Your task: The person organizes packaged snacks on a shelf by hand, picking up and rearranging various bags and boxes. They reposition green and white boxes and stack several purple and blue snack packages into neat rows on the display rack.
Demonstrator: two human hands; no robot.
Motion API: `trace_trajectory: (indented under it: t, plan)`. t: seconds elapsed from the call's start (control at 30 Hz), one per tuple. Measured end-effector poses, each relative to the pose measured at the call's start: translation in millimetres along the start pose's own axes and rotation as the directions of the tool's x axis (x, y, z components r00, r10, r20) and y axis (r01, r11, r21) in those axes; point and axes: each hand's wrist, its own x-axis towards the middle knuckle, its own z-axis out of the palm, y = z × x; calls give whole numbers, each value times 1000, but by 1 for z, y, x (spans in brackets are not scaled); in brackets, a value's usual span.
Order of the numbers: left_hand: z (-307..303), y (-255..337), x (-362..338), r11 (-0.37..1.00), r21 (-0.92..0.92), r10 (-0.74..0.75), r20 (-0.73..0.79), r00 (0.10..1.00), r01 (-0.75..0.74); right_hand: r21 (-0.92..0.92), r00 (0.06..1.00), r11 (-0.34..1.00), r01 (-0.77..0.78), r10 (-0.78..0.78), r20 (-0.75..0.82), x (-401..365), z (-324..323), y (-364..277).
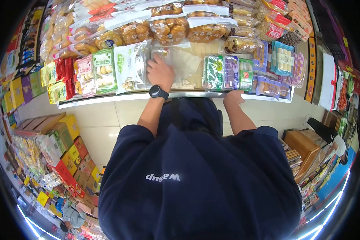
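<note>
My left hand [161,73], with a dark watch [159,92] on its wrist, reaches over the front of a display shelf. Its fingers are apart and rest against the clear edge of a white-and-green snack bag [129,68]. To its right lies crumpled clear plastic [184,64] on the shelf board. My right hand [233,97] leans on the shelf's metal front rim [212,95], fingers loosely extended and holding no package. Just beyond it stand green packs [214,72] and a purple pack [231,73].
Bagged round pastries [170,30] fill the rows behind. Red packets [66,78] and pink packs [85,72] line the front left; blue-wrapped packs [283,58] stand at the right. Stacked cartons [78,160] are behind me on the left, and another person [74,214] is at lower left.
</note>
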Motion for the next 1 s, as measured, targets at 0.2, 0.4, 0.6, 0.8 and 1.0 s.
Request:
trace_trajectory:
  t: [0.2,0.4,0.6,0.8,1.0]
  plan:
    - [12,0,1,1000,26,1,20,1000,-1,-30,993,995,100,-101,-58,-9,-1,-3]
    - [-11,26,-13,949,-84,292,-134,947,-305,-66,995,996,67,-72,-74,-28,-5,-15]
    - [11,120,-49,837,-320,473,18,881,-443,-75,995,996,45,-51,-82,-29,-8,-18]
    - [59,155,-58,900,-288,385,171,907,-328,-96,987,989,117,-126,-101,-5,2,0]
    - [56,166,-61,936,-280,272,195,942,-212,26,1000,1000,-1,1,-1,-35,-10,-19]
